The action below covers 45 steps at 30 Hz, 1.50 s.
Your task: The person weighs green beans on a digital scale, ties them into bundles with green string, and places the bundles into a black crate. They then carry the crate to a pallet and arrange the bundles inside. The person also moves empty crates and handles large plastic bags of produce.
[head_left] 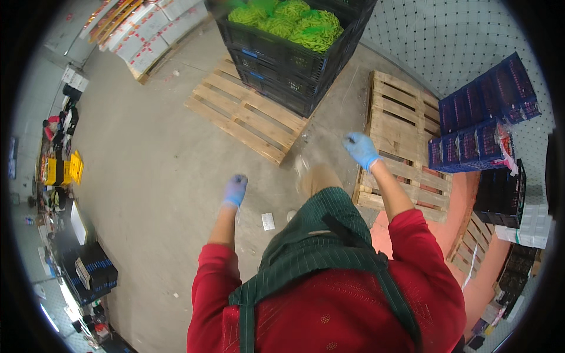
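Observation:
My left hand, in a blue disposable glove, hangs over the concrete floor with its fingers curled in and no object visible in it. On the other side, my right hand, gloved alike, is held loosely closed beside a wooden pallet. Dark marks show on the fingertips of both gloves. Ahead of me rises a stack of black plastic crates; the top one contains green pod-like vegetables in mesh bags. That stack rests on a second wooden pallet, and neither hand touches it.
Blue crates are piled at the right pallet's far side, above black crates. White cartons stand on a pallet at upper left. Along the left wall are a yellow crate and black crates. A white paper piece lies on the floor.

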### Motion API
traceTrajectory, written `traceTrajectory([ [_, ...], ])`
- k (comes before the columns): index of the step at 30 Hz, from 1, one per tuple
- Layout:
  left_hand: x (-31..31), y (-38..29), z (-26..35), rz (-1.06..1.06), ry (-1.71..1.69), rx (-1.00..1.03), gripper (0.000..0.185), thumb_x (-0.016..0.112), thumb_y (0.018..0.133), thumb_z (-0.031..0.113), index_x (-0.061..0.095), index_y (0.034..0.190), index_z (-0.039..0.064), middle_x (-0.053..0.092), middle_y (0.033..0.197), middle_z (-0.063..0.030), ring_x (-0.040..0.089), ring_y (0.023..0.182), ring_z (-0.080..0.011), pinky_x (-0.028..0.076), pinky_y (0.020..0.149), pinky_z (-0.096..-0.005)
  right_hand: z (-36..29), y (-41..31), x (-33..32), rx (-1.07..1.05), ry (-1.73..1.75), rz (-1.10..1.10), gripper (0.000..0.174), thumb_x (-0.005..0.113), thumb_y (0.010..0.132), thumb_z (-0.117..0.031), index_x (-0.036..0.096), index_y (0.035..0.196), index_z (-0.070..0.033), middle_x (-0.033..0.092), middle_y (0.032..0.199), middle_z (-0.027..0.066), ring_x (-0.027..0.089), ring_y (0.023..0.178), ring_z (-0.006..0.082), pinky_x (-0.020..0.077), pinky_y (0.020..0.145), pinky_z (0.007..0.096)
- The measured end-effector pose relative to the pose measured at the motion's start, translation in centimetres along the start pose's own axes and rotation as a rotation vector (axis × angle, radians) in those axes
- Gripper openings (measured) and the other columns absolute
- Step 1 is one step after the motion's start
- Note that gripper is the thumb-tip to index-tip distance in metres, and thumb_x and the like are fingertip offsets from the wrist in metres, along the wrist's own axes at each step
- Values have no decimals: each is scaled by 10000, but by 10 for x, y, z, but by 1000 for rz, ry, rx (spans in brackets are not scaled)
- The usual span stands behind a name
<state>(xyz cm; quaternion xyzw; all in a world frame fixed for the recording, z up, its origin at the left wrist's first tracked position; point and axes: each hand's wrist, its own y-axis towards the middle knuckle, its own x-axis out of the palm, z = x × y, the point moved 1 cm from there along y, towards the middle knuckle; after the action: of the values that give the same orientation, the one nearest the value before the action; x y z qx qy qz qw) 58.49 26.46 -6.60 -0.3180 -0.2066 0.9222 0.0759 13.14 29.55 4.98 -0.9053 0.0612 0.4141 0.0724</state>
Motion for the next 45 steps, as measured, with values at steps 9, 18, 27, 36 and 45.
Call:
traceTrajectory([
  [9, -27, 223, 214, -73, 50, 457, 348, 691, 885, 179, 634, 1201, 47, 680, 1129, -132, 652, 1004, -262, 514, 883, -361, -72, 320, -24, -133, -49, 248, 384, 640, 872, -320, 674, 1090, -6, 648, 1135, 209, 632, 1003, 372, 503, 862, 422],
  [18, -44, 483, 523, -255, 681, 840, 596, 597, 876, 135, 411, 1442, 128, 435, 1471, -191, 625, 1124, -337, 518, 904, -435, -112, 552, 8, 168, 19, 110, 502, 657, 843, -328, 614, 1240, -24, 616, 1217, 250, 591, 1125, 386, 474, 958, 428],
  [27, 16, 570, 559, -411, 1253, 579, 535, 554, 884, 104, 469, 1407, 30, 535, 1384, -207, 684, 1030, -292, 554, 792, -414, -84, 556, 21, 566, 289, -14, 580, 707, 813, -361, 596, 1264, -15, 643, 1172, 248, 629, 1059, 370, 483, 923, 404],
  [36, 9, 618, 585, -819, 1421, 570, 227, 626, 898, 202, 725, 1041, 56, 713, 1067, -140, 687, 961, -302, 543, 814, -408, -93, 570, 24, 723, 482, 119, 561, 719, 824, -379, 619, 1219, 7, 666, 1175, 193, 646, 1052, 280, 488, 905, 340],
  [45, -67, 579, 596, -874, 724, 596, 287, 622, 931, 319, 714, 1024, 64, 691, 935, -173, 657, 845, -282, 516, 810, -351, -109, 563, 31, 859, 1136, 517, 414, 708, 911, -286, 640, 1219, -18, 672, 1118, 47, 607, 972, 128, 479, 860, 252],
])
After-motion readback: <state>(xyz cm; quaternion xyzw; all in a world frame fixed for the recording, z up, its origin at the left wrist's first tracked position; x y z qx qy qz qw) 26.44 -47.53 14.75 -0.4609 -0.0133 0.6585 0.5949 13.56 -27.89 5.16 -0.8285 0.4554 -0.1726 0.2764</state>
